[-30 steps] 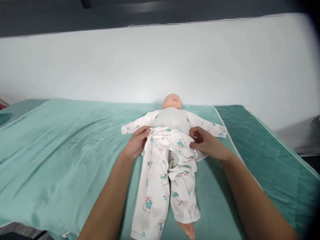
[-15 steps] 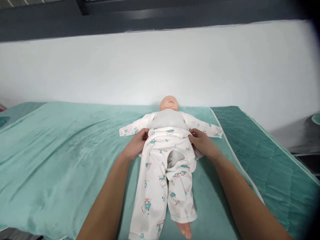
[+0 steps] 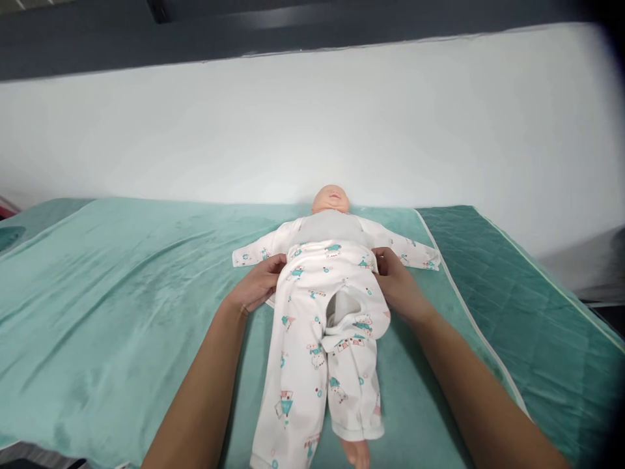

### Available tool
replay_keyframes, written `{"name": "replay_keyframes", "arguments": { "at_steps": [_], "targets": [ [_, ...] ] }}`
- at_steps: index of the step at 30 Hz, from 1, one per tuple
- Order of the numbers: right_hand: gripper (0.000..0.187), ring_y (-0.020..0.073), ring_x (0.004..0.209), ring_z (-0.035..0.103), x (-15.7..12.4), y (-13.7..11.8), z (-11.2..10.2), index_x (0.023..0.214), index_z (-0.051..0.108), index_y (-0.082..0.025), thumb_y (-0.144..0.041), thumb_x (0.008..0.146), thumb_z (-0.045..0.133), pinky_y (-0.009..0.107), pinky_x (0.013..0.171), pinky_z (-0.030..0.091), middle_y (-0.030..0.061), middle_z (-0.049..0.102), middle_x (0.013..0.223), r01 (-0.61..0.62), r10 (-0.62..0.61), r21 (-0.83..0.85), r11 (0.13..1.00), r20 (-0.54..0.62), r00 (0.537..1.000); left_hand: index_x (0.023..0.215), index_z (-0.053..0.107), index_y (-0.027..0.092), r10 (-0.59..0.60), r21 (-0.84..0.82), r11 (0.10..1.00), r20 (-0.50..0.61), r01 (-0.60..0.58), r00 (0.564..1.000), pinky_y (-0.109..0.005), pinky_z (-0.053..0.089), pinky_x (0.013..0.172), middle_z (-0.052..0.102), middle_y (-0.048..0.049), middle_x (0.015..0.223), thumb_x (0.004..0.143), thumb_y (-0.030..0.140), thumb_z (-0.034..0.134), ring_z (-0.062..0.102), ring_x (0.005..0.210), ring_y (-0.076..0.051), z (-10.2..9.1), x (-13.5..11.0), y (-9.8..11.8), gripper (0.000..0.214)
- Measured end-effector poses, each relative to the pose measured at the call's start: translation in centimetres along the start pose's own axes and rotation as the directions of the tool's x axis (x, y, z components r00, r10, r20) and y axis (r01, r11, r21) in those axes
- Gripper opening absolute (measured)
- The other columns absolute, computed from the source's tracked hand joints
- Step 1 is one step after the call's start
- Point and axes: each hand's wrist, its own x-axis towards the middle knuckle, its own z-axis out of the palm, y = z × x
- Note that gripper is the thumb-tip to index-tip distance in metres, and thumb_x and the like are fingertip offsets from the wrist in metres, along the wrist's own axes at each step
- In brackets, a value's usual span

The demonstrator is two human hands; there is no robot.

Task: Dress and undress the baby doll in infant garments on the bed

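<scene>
A baby doll [image 3: 331,198] lies on its back with its head toward the wall and its arms spread. It wears a white long-sleeved top [image 3: 261,251] with a grey front, and white printed pants [image 3: 297,365] with a split crotch. My left hand [image 3: 256,283] pinches the waistband at the left hip, while my right hand [image 3: 396,281] grips it at the right hip. Some fingertips are hidden behind the cloth. One bare foot [image 3: 355,453] sticks out of the right-hand pant leg; the other leg's end reaches the bottom of the view.
Under the doll spreads a light green blanket [image 3: 122,312], over a darker green quilted cover [image 3: 527,293] that shows at the right. A white wall [image 3: 244,130] rises behind the bed, with a dark beam [image 3: 312,29] above it.
The waistband has moved slightly up the doll's belly, toward its chest. Both hands stay at the sides of the waist, the left shifted a little outward. The view has shifted slightly.
</scene>
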Motion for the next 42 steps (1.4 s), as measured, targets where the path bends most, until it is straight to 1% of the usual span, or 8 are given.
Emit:
{"name": "replay_keyframes", "arguments": {
  "at_steps": [9, 15, 18, 25, 29, 31, 35, 42],
  "targets": [
    [0.033, 0.0133, 0.073, 0.05, 0.4, -0.1, 1.0, 0.092, 0.049, -0.025, -0.023, 0.068, 0.072, 0.023, 0.06, 0.041, -0.0028, 0.058, 0.085, 0.037, -0.026, 0.126, 0.991, -0.082, 0.996, 0.096, 0.071, 0.019, 0.069, -0.004, 0.998, -0.013, -0.069, 0.998, -0.032, 0.051, 0.077, 0.072, -0.0045, 0.089, 0.066, 0.019, 0.076, 0.065, 0.091, -0.024, 0.9, 0.7, -0.4, 0.03],
    [0.034, 0.0114, 0.062, 0.044, 1.3, 0.4, 1.7, 0.09, 0.045, -0.025, -0.022, 0.064, 0.067, 0.023, 0.055, 0.037, -0.0053, 0.051, 0.076, 0.024, -0.006, 0.299, 0.954, -0.059, 0.998, 0.094, 0.067, 0.02, 0.106, -0.114, 0.985, -0.208, -0.132, 0.972, -0.028, 0.047, 0.064, 0.068, -0.002, 0.081, 0.065, 0.024, 0.078, 0.061, 0.073, -0.018, 2.5, 1.1, -0.7, 0.031],
    [0.034, 0.0117, 0.063, 0.046, 1.4, 0.3, 1.8, 0.089, 0.045, -0.025, -0.023, 0.063, 0.067, 0.024, 0.056, 0.039, -0.005, 0.052, 0.078, -0.023, 0.033, 0.339, 0.94, -0.024, 0.999, 0.089, 0.063, 0.02, 0.102, -0.133, 0.981, -0.241, -0.137, 0.965, -0.026, 0.044, 0.06, 0.066, 0.0005, 0.077, 0.065, 0.025, 0.079, 0.058, 0.067, -0.015, 3.0, 1.2, -0.6, 0.029],
    [0.025, 0.0112, 0.068, 0.05, 0.8, -0.2, -0.3, 0.086, 0.057, -0.022, -0.013, 0.065, 0.067, 0.023, 0.061, 0.039, -0.0041, 0.057, 0.079, -0.113, 0.074, 0.409, 0.906, 0.109, 0.991, 0.105, 0.063, 0.021, 0.173, 0.099, 0.983, -0.185, -0.156, 0.967, -0.025, 0.048, 0.065, 0.071, -0.001, 0.092, 0.066, 0.028, 0.08, 0.064, 0.081, -0.019, 3.1, 0.7, -0.1, 0.043],
    [0.015, 0.0122, 0.071, 0.053, 0.6, -0.7, -1.3, 0.087, 0.061, -0.021, -0.031, 0.08, 0.07, 0.025, 0.065, 0.042, -0.0018, 0.058, 0.08, -0.168, 0.07, 0.452, 0.876, 0.225, 0.972, 0.112, 0.066, 0.02, 0.192, 0.14, 0.975, -0.158, -0.171, 0.969, -0.029, 0.05, 0.071, 0.073, -0.0056, 0.106, 0.072, 0.032, 0.077, 0.066, 0.094, -0.024, 3.0, 0.6, -0.3, 0.043],
    [0.021, 0.0124, 0.073, 0.054, 0.7, -0.5, -1.4, 0.084, 0.061, -0.021, -0.04, 0.083, 0.07, 0.025, 0.068, 0.044, -0.001, 0.058, 0.08, -0.167, 0.069, 0.458, 0.873, 0.223, 0.972, 0.116, 0.066, 0.02, 0.2, 0.143, 0.973, -0.143, -0.18, 0.969, -0.03, 0.052, 0.075, 0.072, -0.0074, 0.115, 0.074, 0.034, 0.076, 0.065, 0.102, -0.027, 3.0, 0.4, -0.3, 0.045],
    [0.026, 0.0102, 0.07, 0.053, 0.9, 0.1, -1.4, 0.079, 0.06, -0.02, -0.04, 0.079, 0.077, 0.024, 0.067, 0.045, -0.0021, 0.057, 0.078, -0.142, 0.079, 0.393, 0.908, 0.173, 0.982, 0.121, 0.067, 0.02, 0.161, 0.077, 0.985, -0.112, -0.153, 0.981, -0.036, 0.052, 0.087, 0.068, -0.0099, 0.125, 0.073, 0.035, 0.076, 0.063, 0.11, -0.03, 3.1, 0.3, -0.1, 0.051],
    [0.03, 0.0107, 0.071, 0.053, 0.8, 0.4, -1.1, 0.078, 0.059, -0.02, -0.043, 0.076, 0.079, 0.023, 0.067, 0.047, -0.0014, 0.056, 0.079, -0.149, 0.128, 0.294, 0.944, 0.091, 0.988, 0.121, 0.066, 0.018, 0.149, 0.029, 0.989, -0.137, -0.146, 0.979, -0.037, 0.051, 0.086, 0.071, -0.0104, 0.117, 0.072, 0.034, 0.076, 0.065, 0.102, -0.027, 2.7, 0.4, -0.9, 0.052]
  ]
}}
